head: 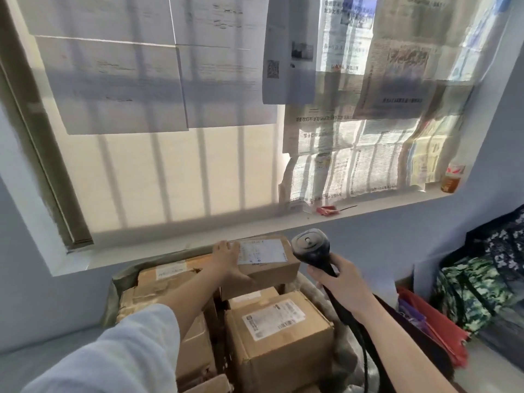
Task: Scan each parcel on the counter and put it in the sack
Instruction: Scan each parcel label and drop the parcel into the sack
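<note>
Several cardboard parcels are stacked in the sack [112,299], and the one in play is the top parcel [272,272], lying flat on the pile at the far end, just under the windowsill [397,207]. Its shipping label [262,251] faces up, probably so the scanner can read it.

My left grip [226,259] lies on the parcel's left end, released and flat: straight fingers on top, thumb down the near face. It looks like steadying or seating the box, not carrying it. My right grip [340,282] is clenched round the handle of the barcode scanner [310,248], head up and just beside the parcel's right end. I can't tell if it's aimed at the label. Its cable [354,336] trails down past my wrist.

The front box [280,344] also sits label-up, nearer me in the sack.

Judgement: this parcel is being placed. No bench with waiting parcels is in view, so I can't tell how many remain.

Around: newspapers [354,165] cover the window, a bottle [452,178] stands on the sill, and camouflage bags [467,293] are on the right.
</note>
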